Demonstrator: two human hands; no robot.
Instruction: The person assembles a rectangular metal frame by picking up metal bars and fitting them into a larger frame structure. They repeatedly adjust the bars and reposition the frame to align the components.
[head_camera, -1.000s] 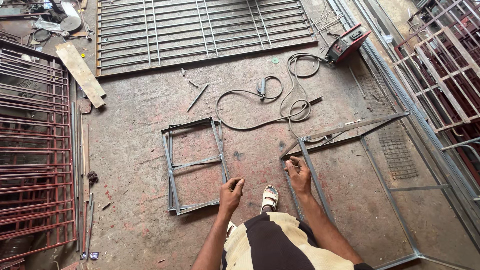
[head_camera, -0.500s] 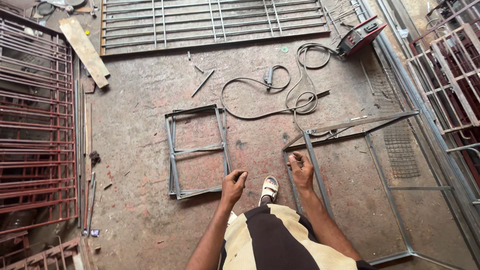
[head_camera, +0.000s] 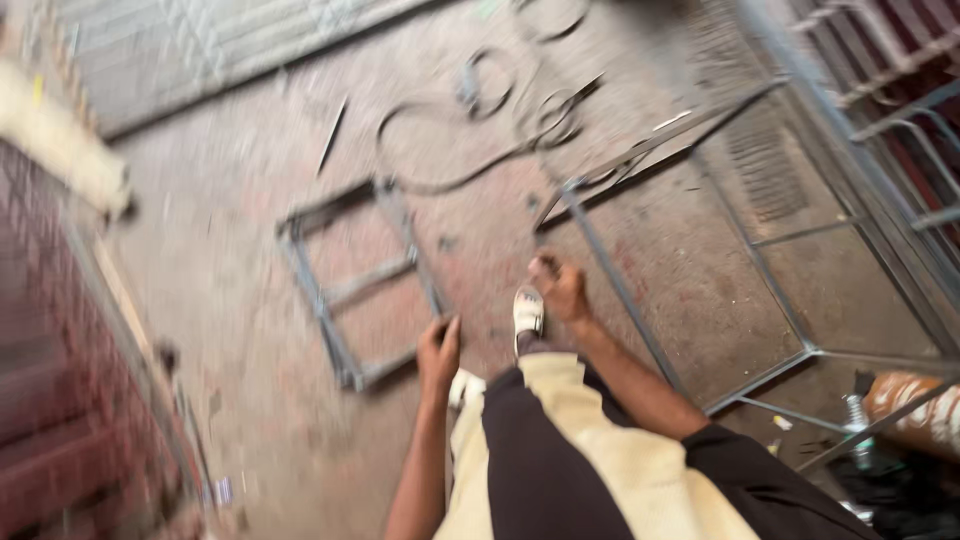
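Down on the concrete floor, seen through heavy motion blur, the person's left hand hangs with its fingers curled loosely, just beside the near right corner of a small rectangular metal frame that lies flat on the floor; whether the fingers actually touch that frame I cannot tell, and the hand does not look clamped on anything. The right hand is lowered further forward, fingers bent in a loose fist, right at a long grey bar of a larger metal frame that spreads toward the right edge of the floor; the blur hides whether the fingers close around the bar or only rest against it. Between the two hands a foot in a white shoe stands on the floor, and the person's cream and black clothing fills the near edge of the view. Beyond the small frame, a dark cable loops across the floor toward the far side. A pale wooden plank lies near the far left corner, red metal grilles run along the left edge, and a flat barred gate panel lies along the far edge.
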